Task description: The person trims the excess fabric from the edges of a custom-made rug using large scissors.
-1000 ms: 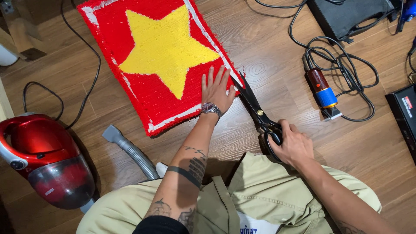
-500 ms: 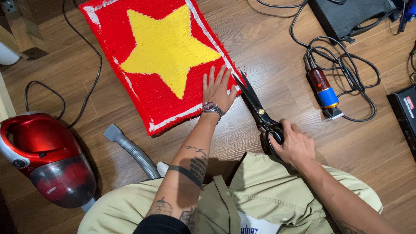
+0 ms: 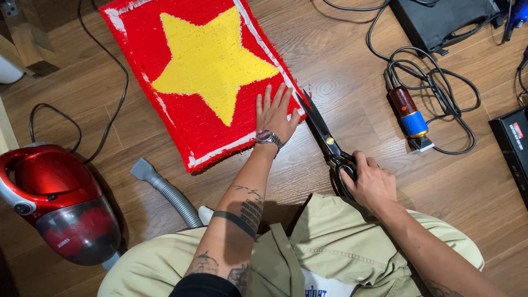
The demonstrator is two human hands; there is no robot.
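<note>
— What is the right hand (image 3: 374, 184) doing?
— Its fingers are closed through the handles of a pair of large black scissors (image 3: 325, 140). The blades lie low over the wooden floor (image 3: 341, 71) and run up along the right edge of the rug, their tips at its fringe.

— And the left hand (image 3: 275, 113)?
— It lies flat, fingers spread, gripping nothing, pressed on the lower right corner of the tufted rug (image 3: 203, 77). There is a wristwatch (image 3: 268, 137) on that wrist.

— Describe the rug.
— It is red with a big yellow star and a thin white border. It lies on the floor in front of the person's knees, turned at an angle.

— What else is around?
— A red canister vacuum cleaner (image 3: 52, 201) stands at the left, and its grey hose nozzle (image 3: 165, 190) lies just below the rug's lower edge. To the right of the scissors, well apart, a handheld electric trimmer (image 3: 410, 118) with a red and blue body rests among coiled black cables (image 3: 440, 82). A black box (image 3: 440, 22) sits at the top right.
</note>
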